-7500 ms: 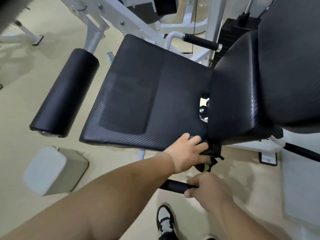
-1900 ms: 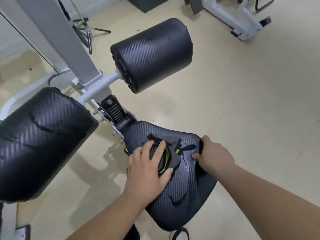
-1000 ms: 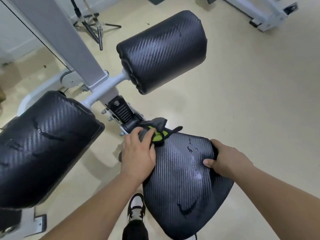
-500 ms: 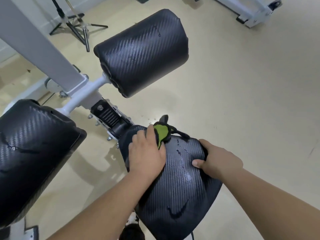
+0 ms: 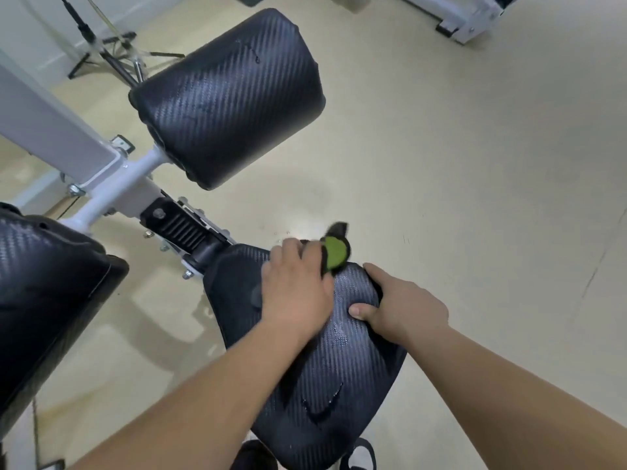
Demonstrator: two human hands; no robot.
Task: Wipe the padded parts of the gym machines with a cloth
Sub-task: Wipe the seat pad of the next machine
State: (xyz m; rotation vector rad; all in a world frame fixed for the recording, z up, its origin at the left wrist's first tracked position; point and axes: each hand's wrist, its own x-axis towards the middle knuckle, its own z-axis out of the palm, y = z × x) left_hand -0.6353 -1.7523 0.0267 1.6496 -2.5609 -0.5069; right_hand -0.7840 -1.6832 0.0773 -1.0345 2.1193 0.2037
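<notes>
A black padded seat (image 5: 325, 378) with a carbon-weave cover sits low in the middle, wet streaks on it. My left hand (image 5: 295, 290) presses a dark cloth with a green patch (image 5: 334, 254) onto the seat's far end. My right hand (image 5: 403, 310) grips the seat's right edge, thumb on top. Above the seat a black roller pad (image 5: 230, 96) sticks out from the white frame (image 5: 112, 184). A second roller pad (image 5: 47, 300) fills the left edge.
Beige floor lies all around. A black tripod stand (image 5: 101, 45) is at the top left, and a white machine base (image 5: 468, 15) at the top right. A black ribbed adjuster (image 5: 179, 228) joins the seat to the frame. My shoe (image 5: 359, 452) shows under the seat.
My left hand has slid the cloth rightward along the seat's far end toward my right hand. The right hand keeps its grip on the seat's edge.
</notes>
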